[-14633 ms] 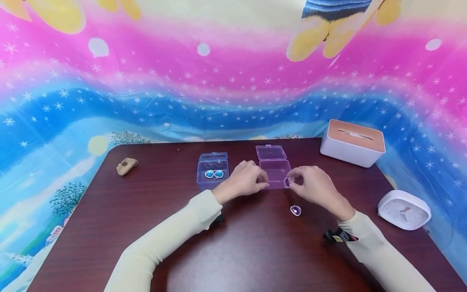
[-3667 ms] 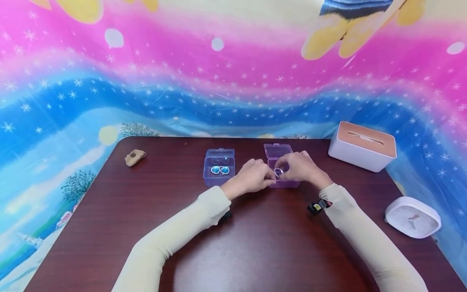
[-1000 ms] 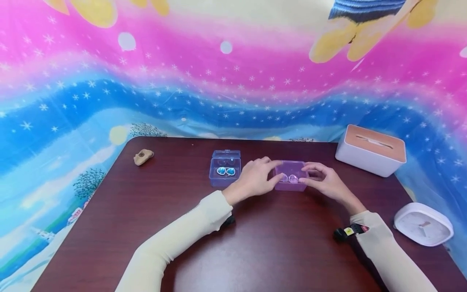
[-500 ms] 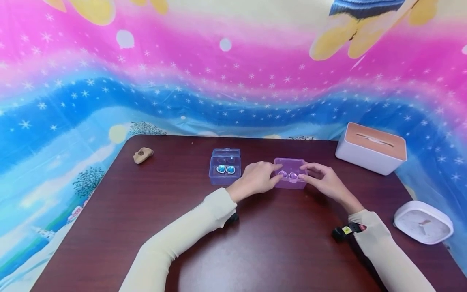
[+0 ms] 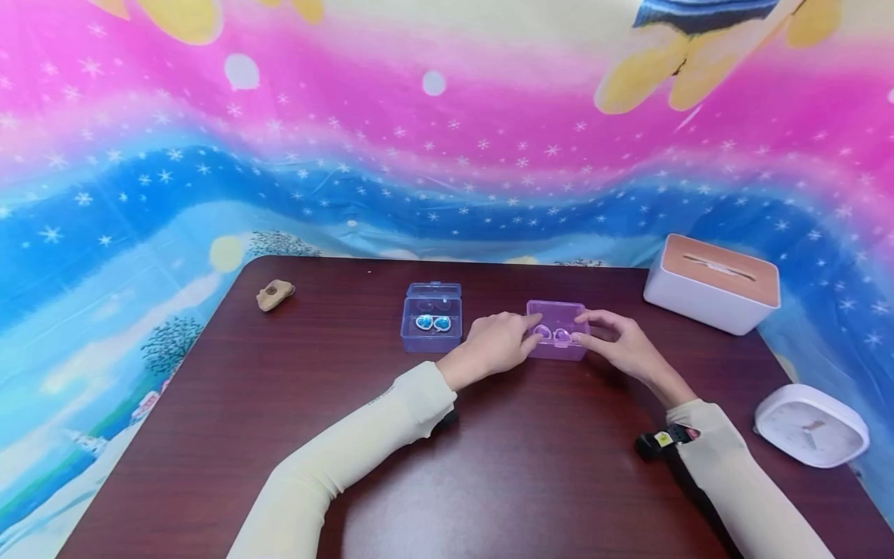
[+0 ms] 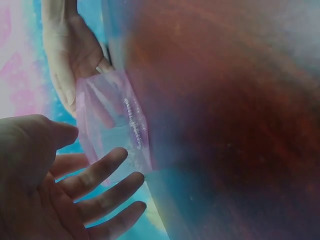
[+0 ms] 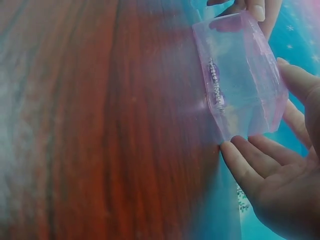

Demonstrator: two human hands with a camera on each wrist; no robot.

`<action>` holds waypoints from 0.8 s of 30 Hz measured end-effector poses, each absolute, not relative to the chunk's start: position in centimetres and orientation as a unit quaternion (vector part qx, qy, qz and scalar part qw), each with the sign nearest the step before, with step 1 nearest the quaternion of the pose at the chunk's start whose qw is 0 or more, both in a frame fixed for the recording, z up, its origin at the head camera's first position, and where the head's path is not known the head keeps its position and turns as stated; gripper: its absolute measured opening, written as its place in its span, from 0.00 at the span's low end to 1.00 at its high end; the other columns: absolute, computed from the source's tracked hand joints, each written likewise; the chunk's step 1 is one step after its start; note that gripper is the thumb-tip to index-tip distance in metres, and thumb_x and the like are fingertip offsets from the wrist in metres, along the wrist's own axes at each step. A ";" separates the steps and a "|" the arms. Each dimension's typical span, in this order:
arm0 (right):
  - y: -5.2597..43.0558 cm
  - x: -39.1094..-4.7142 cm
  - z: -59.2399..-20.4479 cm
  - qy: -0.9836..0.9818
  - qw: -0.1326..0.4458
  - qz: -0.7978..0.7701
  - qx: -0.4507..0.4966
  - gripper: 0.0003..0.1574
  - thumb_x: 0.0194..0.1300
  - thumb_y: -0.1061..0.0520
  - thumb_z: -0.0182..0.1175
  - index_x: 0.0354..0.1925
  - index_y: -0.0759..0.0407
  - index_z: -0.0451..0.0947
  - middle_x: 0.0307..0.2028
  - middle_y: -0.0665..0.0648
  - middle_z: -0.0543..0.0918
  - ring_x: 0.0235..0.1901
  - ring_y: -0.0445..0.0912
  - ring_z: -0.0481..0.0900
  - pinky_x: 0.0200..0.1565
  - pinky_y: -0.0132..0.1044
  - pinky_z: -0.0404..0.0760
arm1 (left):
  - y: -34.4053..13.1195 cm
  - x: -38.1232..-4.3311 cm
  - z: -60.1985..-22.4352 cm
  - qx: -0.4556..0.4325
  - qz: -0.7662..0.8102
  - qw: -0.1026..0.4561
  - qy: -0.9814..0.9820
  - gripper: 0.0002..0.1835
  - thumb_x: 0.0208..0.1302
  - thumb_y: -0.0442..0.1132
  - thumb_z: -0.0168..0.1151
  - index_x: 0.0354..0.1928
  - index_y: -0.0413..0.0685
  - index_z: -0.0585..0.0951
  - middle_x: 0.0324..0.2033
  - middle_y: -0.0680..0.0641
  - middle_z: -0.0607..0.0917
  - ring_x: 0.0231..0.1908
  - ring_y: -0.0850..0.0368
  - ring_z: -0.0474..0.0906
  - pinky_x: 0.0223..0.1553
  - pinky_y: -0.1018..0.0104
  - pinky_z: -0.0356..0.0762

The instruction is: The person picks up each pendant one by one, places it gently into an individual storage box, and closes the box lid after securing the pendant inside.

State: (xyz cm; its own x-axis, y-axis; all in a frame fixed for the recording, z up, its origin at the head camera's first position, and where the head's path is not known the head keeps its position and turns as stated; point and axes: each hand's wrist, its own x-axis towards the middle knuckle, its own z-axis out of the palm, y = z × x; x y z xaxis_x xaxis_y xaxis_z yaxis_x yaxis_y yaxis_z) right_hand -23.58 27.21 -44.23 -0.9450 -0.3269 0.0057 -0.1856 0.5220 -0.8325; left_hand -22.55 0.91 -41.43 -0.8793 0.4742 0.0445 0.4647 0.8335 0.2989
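Observation:
A small clear purple plastic box point(image 5: 559, 353) stands on the table with its lid down. Through the lid show two heart-shaped purple jewelry pieces point(image 5: 562, 335) with sparkling rims. On the box's left side, my left hand point(image 5: 497, 341) touches it with thumb and index finger; its other fingers are spread in the left wrist view. My right hand point(image 5: 625, 348) is at the right end, fingers straight along the side wall and thumb at the lid edge in the right wrist view. To the left stands a clear blue box point(image 5: 419, 342), lid raised, holding two blue heart-shaped jewelry pieces point(image 5: 424, 322).
The dark wooden table point(image 5: 447, 481) has a patterned cloth point(image 5: 419, 178) hanging behind it. At the back right sits a white tissue box point(image 5: 712, 299) with a wooden top. A white clock point(image 5: 810, 425) lies right, and a small beige object point(image 5: 275, 295) far left.
Earlier the purple box was open and one purple piece lay on the table; the right hand put it in. The lid then came down. In the last second the hands barely moved.

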 end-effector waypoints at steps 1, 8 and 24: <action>27.2 -23.6 -44.2 0.869 0.074 -0.467 -0.147 0.27 0.72 0.47 0.65 0.62 0.59 0.76 0.68 0.66 0.74 0.62 0.63 0.80 0.49 0.22 0.80 | 0.9 -22.5 -41.5 0.248 0.146 0.009 0.958 0.26 0.77 0.56 0.53 0.72 0.61 0.75 0.37 0.49 0.90 0.41 0.57 0.86 0.22 0.64 0.75; 26.4 -23.6 -43.2 0.880 0.021 -0.445 -0.163 0.25 0.72 0.49 0.65 0.60 0.63 0.78 0.71 0.68 0.72 0.68 0.64 0.74 0.64 0.51 0.79 | -0.1 -22.1 -41.3 0.269 0.141 -0.019 0.953 0.30 0.76 0.60 0.53 0.74 0.60 0.72 0.50 0.50 0.89 0.46 0.53 0.82 0.44 0.60 0.82; 12.6 -22.2 -38.2 0.837 0.022 -0.479 -0.264 0.20 0.68 0.54 0.69 0.57 0.57 0.81 0.60 0.60 0.83 0.60 0.57 0.83 0.63 0.51 0.80 | -17.2 -20.5 -39.5 0.194 0.309 -0.014 0.931 0.34 0.66 0.54 0.69 0.70 0.51 0.75 0.60 0.42 0.80 0.62 0.45 0.76 0.66 0.44 0.73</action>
State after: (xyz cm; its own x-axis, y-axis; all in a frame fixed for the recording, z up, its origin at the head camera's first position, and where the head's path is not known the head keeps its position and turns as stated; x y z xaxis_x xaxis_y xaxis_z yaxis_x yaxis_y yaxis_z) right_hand -22.24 12.63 -38.21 -0.8595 -0.4632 0.2162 -0.4210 0.4016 -0.8133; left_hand -20.48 -17.16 -39.45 -0.9240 0.3535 0.1458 0.3706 0.7338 0.5694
